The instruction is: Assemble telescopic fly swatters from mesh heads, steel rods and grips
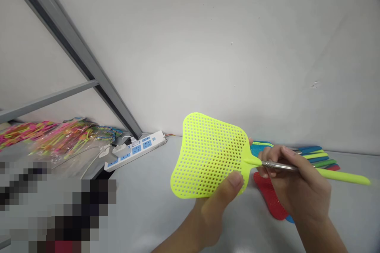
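Note:
A yellow-green fly swatter (208,154) is held up in front of me, its perforated head to the left and its handle pointing right. My left hand (218,205) grips the lower edge of the head, thumb on the front and fingers hidden behind. Around the silver metal shaft, close to the head, my right hand (303,185) has its fingers closed. Behind that hand lie more fly swatters: a red one (271,199), a blue one (261,147), and several blue, green and yellow handles (320,156).
A white power strip (136,150) with plugs and cables lies left of centre. Further left are plastic-wrapped colourful goods (74,134). A grey metal frame post (77,55) stands against the pale wall (208,39). Part of the lower left is pixelated.

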Available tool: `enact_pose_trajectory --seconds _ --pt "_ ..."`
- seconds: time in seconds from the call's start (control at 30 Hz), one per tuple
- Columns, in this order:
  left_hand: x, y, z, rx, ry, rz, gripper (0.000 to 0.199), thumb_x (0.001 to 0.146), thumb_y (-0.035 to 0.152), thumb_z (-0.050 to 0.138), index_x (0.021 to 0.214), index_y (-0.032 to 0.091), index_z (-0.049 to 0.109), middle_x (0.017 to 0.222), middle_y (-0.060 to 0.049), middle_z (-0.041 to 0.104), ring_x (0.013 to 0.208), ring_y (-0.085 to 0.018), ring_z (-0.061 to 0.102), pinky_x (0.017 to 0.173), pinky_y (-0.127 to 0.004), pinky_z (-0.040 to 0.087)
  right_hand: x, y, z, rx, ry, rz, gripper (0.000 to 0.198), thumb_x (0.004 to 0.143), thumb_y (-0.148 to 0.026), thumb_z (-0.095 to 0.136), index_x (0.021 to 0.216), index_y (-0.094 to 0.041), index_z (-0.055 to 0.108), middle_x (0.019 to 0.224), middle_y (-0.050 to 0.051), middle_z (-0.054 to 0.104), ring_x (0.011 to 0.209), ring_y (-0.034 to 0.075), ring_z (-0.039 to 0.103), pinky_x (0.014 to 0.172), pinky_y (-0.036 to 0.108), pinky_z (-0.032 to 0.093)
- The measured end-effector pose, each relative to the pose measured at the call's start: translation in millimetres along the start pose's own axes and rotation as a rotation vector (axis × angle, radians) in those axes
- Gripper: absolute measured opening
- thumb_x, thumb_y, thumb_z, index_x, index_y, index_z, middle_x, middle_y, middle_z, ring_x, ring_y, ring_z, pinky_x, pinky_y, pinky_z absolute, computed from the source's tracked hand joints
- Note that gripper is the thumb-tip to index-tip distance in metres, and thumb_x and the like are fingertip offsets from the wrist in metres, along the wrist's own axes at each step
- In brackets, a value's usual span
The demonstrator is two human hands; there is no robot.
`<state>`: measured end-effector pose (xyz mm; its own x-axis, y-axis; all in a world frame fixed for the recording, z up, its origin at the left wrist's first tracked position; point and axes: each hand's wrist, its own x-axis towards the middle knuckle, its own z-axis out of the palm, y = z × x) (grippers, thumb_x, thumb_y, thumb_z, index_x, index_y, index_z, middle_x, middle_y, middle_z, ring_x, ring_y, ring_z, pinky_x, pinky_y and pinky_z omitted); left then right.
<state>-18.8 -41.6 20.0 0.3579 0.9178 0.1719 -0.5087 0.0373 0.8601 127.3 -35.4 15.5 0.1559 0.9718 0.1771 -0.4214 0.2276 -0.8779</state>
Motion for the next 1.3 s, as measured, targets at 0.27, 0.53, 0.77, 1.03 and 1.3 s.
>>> enact_pose_trajectory --seconds 0.27,0.53,0.77,1.03,1.3 --pt "3 5 2 0.067 0.099 0.031 0.038 0.076 0.030 0.048 0.114 0.023 0.048 0.109 -0.003 0.056 0.114 -0.024 0.038 0.096 -0.039 0.029 -3 -2 3 0.043 -0.051 0.039 0.035 0.081 -0.028 0.034 0.055 -0.017 0.054 0.049 0.002 0.043 0.049 0.013 0.042 0.048 0.027 0.033" --pt "4 9 6 0.173 0.119 0.070 0.029 0.078 0.031 0.045 0.103 0.024 0.056 0.108 -0.002 0.056 0.102 -0.023 0.048 0.092 -0.040 0.033 -7 -8 8 0.044 -0.134 0.163 0.034 0.080 -0.036 0.036 0.060 -0.018 0.057 0.046 0.002 0.047 0.046 0.014 0.044 0.048 0.028 0.033" --pt "4 10 12 0.179 0.127 0.037 0.029 0.078 0.033 0.043 0.100 0.023 0.059 0.108 -0.003 0.057 0.104 -0.025 0.046 0.091 -0.041 0.032 -6 -5 9 0.039 -0.157 0.125 0.031 0.077 -0.041 0.042 0.061 -0.018 0.055 0.046 0.000 0.045 0.045 0.012 0.041 0.045 0.027 0.031" --pt "5 5 15 0.121 0.142 0.004 0.027 0.078 0.029 0.043 0.098 0.023 0.061 0.110 -0.001 0.056 0.105 -0.023 0.046 0.092 -0.037 0.032 -3 -2 7 -0.043 -0.207 0.083 0.027 0.074 -0.036 0.050 0.054 -0.019 0.048 0.046 -0.002 0.042 0.044 0.010 0.038 0.044 0.025 0.032" --pt "4 2 10 0.067 0.124 -0.047 0.030 0.080 0.027 0.041 0.106 0.021 0.056 0.110 -0.002 0.056 0.106 -0.022 0.045 0.091 -0.035 0.032 -3 -9 5 -0.211 -0.313 0.137 0.031 0.076 -0.042 0.045 0.061 -0.018 0.058 0.051 0.001 0.050 0.049 0.013 0.045 0.047 0.027 0.035"
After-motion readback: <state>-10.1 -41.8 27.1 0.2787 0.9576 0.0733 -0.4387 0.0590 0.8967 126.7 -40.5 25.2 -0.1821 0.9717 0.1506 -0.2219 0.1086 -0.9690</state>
